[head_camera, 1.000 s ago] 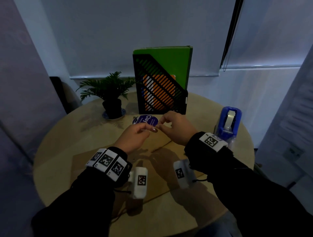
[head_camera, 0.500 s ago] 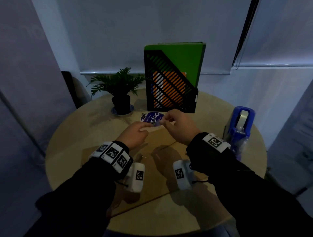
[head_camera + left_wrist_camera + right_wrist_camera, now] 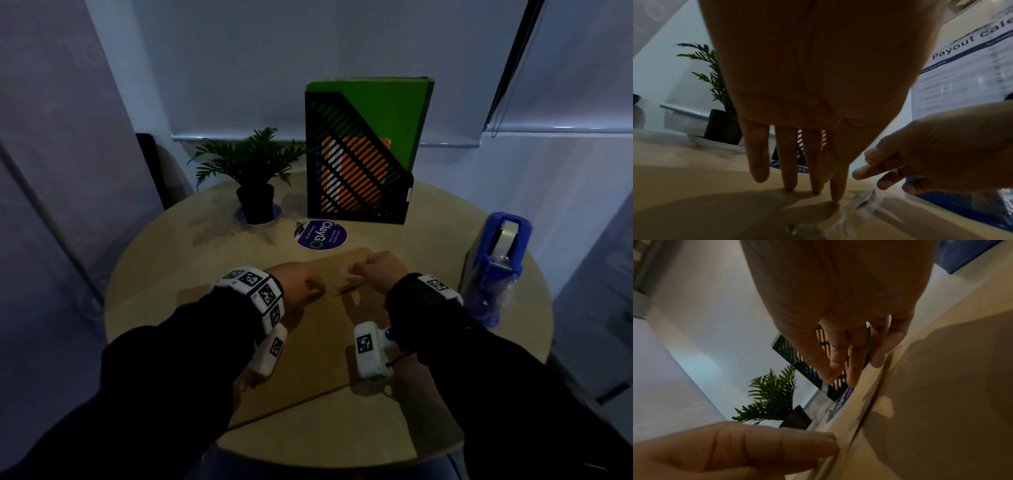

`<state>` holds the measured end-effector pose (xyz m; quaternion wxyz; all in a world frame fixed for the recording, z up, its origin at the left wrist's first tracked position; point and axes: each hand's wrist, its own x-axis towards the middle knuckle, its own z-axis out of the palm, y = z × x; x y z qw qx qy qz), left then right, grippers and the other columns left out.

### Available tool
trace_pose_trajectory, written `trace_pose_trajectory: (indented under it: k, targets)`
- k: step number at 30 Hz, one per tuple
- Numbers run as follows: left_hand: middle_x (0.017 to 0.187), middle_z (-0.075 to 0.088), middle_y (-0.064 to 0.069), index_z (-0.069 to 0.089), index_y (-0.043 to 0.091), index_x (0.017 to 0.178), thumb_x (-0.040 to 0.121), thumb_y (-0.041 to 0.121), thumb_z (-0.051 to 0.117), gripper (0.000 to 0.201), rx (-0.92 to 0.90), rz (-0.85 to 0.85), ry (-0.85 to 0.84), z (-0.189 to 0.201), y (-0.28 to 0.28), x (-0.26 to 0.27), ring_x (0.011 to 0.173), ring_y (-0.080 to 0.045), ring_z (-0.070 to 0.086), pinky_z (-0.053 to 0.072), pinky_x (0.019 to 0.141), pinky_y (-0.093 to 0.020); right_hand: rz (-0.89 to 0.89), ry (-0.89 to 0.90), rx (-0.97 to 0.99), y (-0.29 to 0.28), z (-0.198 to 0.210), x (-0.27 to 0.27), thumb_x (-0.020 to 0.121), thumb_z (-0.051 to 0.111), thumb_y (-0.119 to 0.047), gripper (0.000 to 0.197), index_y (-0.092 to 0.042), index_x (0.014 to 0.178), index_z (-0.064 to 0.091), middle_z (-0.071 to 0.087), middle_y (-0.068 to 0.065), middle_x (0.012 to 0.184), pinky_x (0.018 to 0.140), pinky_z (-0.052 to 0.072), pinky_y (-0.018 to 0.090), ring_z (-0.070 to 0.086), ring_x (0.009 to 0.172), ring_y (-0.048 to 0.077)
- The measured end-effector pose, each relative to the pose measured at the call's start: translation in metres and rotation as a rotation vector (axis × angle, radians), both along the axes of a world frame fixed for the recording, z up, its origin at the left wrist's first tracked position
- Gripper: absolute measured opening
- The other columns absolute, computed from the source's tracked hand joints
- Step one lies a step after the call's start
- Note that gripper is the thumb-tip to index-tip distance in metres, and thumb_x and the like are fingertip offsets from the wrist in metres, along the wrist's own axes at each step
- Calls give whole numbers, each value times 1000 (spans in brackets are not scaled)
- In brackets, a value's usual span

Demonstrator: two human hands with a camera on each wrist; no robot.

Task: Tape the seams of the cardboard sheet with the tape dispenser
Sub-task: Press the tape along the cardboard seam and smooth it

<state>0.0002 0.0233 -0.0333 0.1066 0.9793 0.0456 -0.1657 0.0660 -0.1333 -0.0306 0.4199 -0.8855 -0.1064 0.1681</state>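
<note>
the left hand (image 3: pixel 818 91) has straight fingers pressing the cardboard sheet (image 3: pixel 318 342). the right hand (image 3: pixel 375 274) reaches down too, fingers loose, holding nothing.

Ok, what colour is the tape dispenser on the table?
Blue. The tape dispenser stands at the table's right edge, clearest in the head view.

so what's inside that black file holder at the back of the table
A tall green folder rises above the black file holder. Through its slats, orange and white items show; their lower parts and anything behind them are hidden.

Blue tape dispenser (image 3: pixel 496 263), brown cardboard sheet (image 3: pixel 318 349)
</note>
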Motion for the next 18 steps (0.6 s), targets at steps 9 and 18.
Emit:
trace_pose_trajectory:
  k: [9,18]
  targets:
    - [150,42,3,57,24,131,96,7,39,44,30,-48,15,-4,0,2,136,-18,39,31,113,-33,14,77,-108,5,-18,9,86,65,-21,38,-16,55,43,38,4,58,64,34,29,39,56,19]
    - [149,43,6,56,25,133,100,15,39,39,65,-82,22,1,0,2,134,-17,42,33,111,-32,78,85,-184,7,-19,12,84,65,-22,44,-16,51,36,32,3,52,58,29,30,31,49,19]
